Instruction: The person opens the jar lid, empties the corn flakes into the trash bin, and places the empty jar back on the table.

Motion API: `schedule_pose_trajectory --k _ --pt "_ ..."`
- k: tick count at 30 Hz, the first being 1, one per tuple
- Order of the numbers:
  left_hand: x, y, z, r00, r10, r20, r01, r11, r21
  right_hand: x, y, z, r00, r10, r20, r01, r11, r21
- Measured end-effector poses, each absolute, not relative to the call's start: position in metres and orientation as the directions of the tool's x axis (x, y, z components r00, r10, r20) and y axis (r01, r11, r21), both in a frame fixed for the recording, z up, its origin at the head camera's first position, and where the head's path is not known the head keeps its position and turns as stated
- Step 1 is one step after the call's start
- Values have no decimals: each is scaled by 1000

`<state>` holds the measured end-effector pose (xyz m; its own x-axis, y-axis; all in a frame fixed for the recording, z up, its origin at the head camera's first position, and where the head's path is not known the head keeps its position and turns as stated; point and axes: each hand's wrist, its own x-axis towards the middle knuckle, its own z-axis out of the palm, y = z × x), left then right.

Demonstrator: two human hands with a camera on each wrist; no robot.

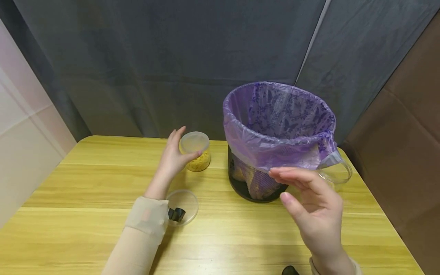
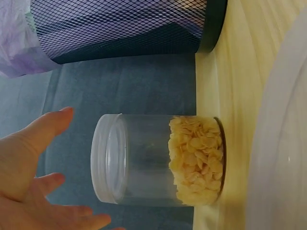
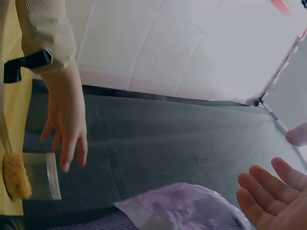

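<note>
A clear plastic jar (image 1: 198, 160) with a translucent lid stands upright near the table's back edge, its lower part filled with yellow flakes (image 2: 199, 160). My left hand (image 1: 173, 154) is beside it, fingers spread behind and thumb across the front in the head view. From the left wrist, a gap shows between the fingers and the lid (image 2: 103, 160). My right hand (image 1: 317, 210) hovers in front of the waste bin with nothing in it, fingers loosely bent and thumb apart. The black mesh bin (image 1: 235, 179) wears a purple plastic bag (image 1: 268, 151) folded over its rim.
A clear round lid-like disc (image 1: 190, 217) lies on the wooden table (image 1: 86, 225), partly behind my left wrist's black camera mount (image 1: 177, 214). Right of the bin is a clear round rim (image 1: 348, 175). A grey curtain (image 1: 172, 76) hangs behind the table.
</note>
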<state>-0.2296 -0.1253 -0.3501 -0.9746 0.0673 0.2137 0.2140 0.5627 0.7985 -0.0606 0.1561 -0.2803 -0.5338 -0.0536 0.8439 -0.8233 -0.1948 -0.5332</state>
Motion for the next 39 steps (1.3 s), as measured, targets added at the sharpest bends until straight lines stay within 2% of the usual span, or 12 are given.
schedule_pose_trajectory --k 11,19,39 --pt "-231 -124 -358 -977 67 200 203 563 801 -69 138 -293 -660 -174 731 -746 28 -666" --pt "-233 -122 -365 -979 54 197 192 569 800 -76 130 -305 -784 -245 570 -612 153 -776" --pt "-242 -121 -376 -972 29 235 213 539 815 -99 119 -336 -830 -317 459 -543 265 -797"
